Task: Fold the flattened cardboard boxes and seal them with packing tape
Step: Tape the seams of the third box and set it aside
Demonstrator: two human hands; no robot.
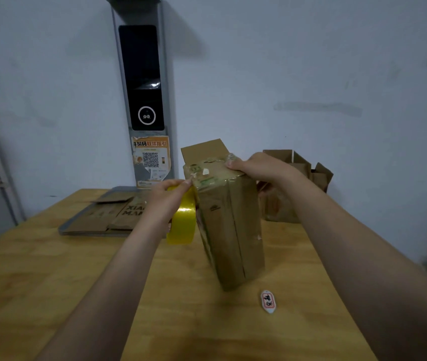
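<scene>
- Cardboard box (230, 230): stands on end at the centre of the tabletop (103, 282), leaning a little; top face glossy with tape, one flap upright at 12 o'clock.
- Handling, as judged: light and hollow; stiff along creases, likely to dent mid-panel; slick where taped. Best taken at top corners and edges, not mid-wall.
- Left hand (166, 201): clamped on yellow tape roll (182, 225) at the box's 9 o'clock, fingertips pinching at the top corner.
- Right hand (259, 165): grips the top edge at 3 o'clock, thumb on the taped face; fingers hidden behind.
- Hands: set apart, one at each side of the top.
- Flattened cardboard (108, 214): lies at 10 o'clock on a grey tray (62, 229).
- Second folded box (298, 178): at 2 o'clock, behind the right wrist.
- White oval tag (268, 301): at 5 o'clock, near the box's foot.
</scene>
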